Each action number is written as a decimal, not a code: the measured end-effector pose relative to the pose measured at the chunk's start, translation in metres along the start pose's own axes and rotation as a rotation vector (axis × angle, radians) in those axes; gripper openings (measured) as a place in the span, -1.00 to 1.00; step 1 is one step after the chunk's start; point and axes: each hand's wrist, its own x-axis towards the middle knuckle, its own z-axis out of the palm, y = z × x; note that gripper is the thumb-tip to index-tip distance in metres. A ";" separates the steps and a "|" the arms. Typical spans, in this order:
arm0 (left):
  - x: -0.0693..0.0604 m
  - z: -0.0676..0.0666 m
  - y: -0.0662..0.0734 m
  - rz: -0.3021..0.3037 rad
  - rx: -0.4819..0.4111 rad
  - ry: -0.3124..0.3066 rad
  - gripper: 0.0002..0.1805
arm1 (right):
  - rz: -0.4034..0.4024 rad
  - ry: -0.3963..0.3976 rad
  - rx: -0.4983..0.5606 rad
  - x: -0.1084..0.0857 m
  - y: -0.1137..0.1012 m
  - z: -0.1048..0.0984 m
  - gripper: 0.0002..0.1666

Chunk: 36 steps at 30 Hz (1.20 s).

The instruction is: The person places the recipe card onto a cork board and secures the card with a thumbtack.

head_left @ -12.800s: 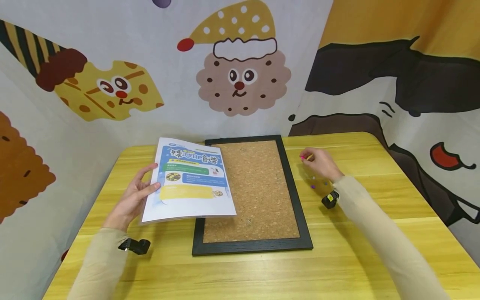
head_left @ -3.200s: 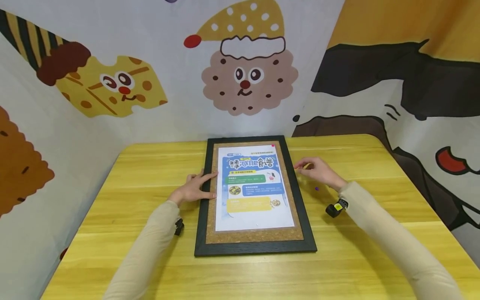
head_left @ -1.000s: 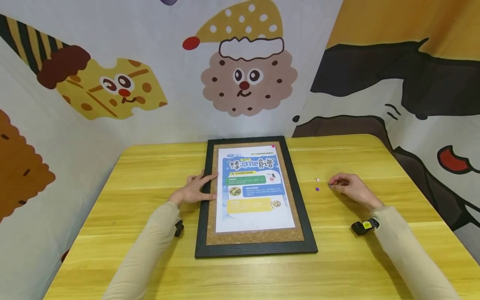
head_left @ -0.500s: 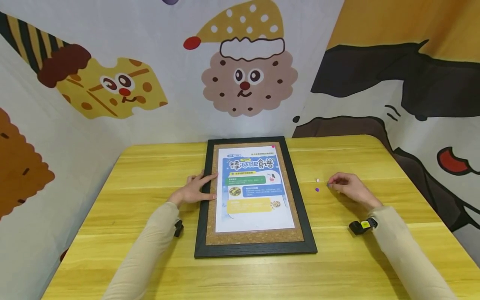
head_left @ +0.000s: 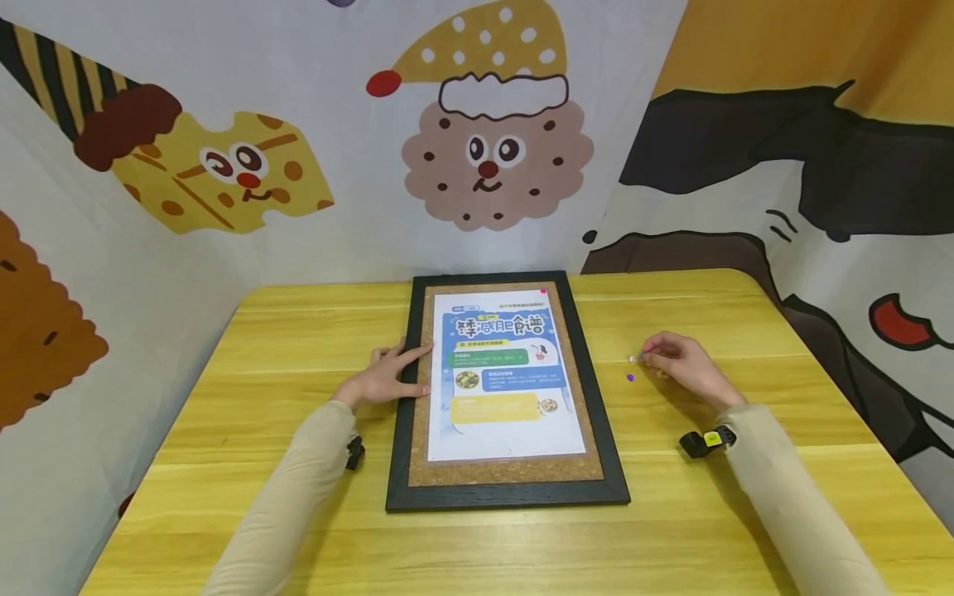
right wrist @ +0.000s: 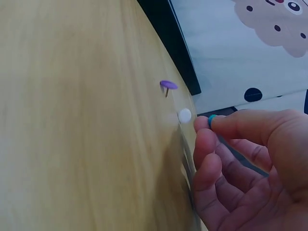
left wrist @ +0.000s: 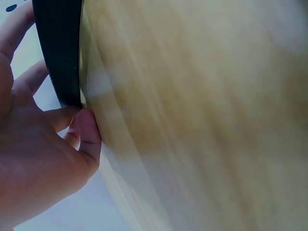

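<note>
A printed poster [head_left: 477, 439] lies on a black-framed cork board [head_left: 507, 472], with a pink thumbtack [head_left: 543, 291] at its top right corner. My left hand [head_left: 380, 377] rests over the board's left side, its thumb and index finger stretched onto the board at the poster's edge. Right of the board, my right hand [head_left: 686, 364] pinches a blue thumbtack [right wrist: 211, 120] between thumb and index finger, just above the table. Close to those fingertips is a white thumbtack [right wrist: 184, 115]. A purple thumbtack [right wrist: 168, 84] lies on its head, point up.
The board lies flat on a yellow wood-grain table [head_left: 313, 530]. Behind the table hangs a cartoon-printed cloth [head_left: 358, 215]. A black wrist camera [head_left: 696, 444] hangs under the right wrist, close above the tabletop.
The poster went from my left hand onto the board, and the pink tack from my right hand into its corner. My right hand has picked up the blue thumbtack and shifted slightly left.
</note>
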 end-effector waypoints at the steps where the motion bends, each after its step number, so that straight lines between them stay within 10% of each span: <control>1: 0.000 0.000 0.000 0.001 0.001 0.000 -0.08 | -0.005 0.002 0.005 0.001 -0.001 0.001 -0.74; 36: 0.000 0.000 0.002 -0.009 0.023 0.002 -0.08 | -0.057 -0.005 0.172 0.037 -0.026 0.036 -0.64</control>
